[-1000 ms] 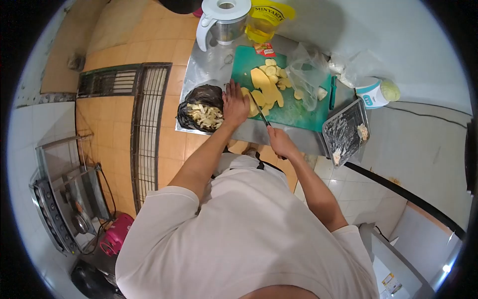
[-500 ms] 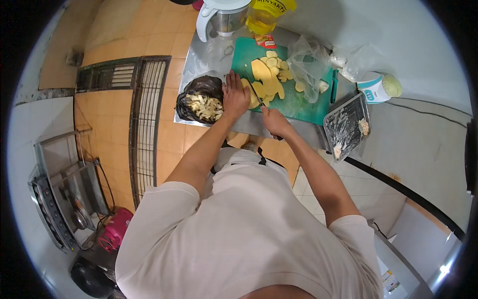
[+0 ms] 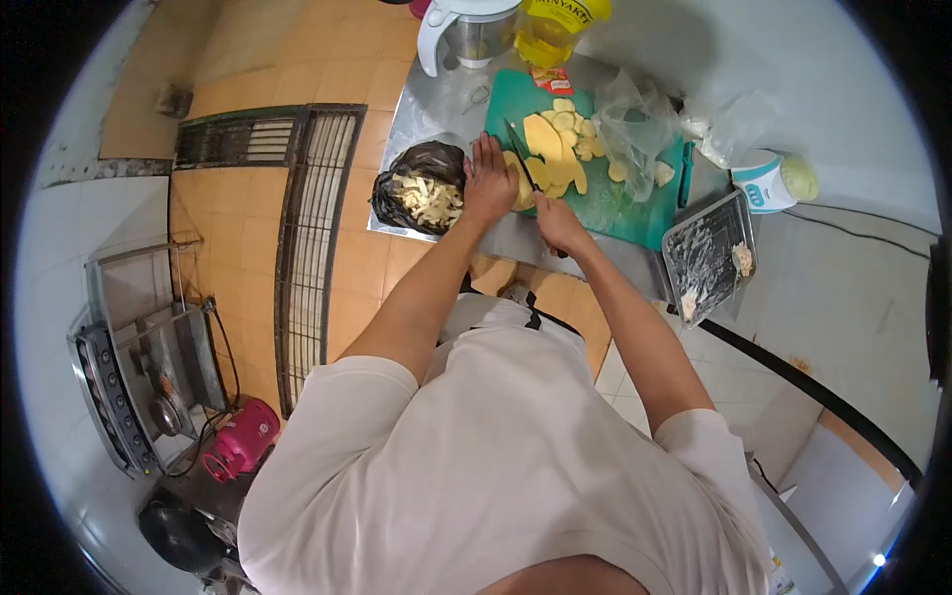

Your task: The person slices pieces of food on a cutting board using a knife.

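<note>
Knife in my closed right hand, I seem to be mid-slicing; yellow slices lie left on the green board. My left hand rests flattened beside them, anything beneath it hidden. The next cut likely calls for fingertips kept clear.

Head-worn camera, wide view, facing forward and down, close

- The white-handled pitcher and yellow pouch are running past the top edge.
- The left hand is hiding whatever lies beneath its palm.
- The right hand is concealing most of the knife handle.
- Print on the red sachet is appearing too small to read.
</note>
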{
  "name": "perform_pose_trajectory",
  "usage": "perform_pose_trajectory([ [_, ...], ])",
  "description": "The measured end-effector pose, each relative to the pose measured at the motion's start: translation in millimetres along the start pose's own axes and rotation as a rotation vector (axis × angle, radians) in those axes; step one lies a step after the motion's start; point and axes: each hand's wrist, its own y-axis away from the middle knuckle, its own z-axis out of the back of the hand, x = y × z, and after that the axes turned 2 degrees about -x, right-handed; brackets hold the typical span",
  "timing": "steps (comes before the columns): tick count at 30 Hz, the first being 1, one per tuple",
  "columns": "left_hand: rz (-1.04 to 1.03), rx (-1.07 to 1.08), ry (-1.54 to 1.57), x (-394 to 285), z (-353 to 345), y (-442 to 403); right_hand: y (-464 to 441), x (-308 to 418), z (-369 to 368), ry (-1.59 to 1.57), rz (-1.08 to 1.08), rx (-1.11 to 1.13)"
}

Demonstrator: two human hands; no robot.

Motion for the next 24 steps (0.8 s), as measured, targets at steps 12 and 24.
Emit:
perform_pose_trajectory([
  [12,-0.074,-0.008,0.414,18.6,24.3,12.2,22.3,3.8,-7.0,-0.308,-0.069,0.045],
  [24,0.065,-0.18,0.134,-7.7,6.3,3.3,3.3,40.5,-9.8,-0.461,-0.171,0.133],
])
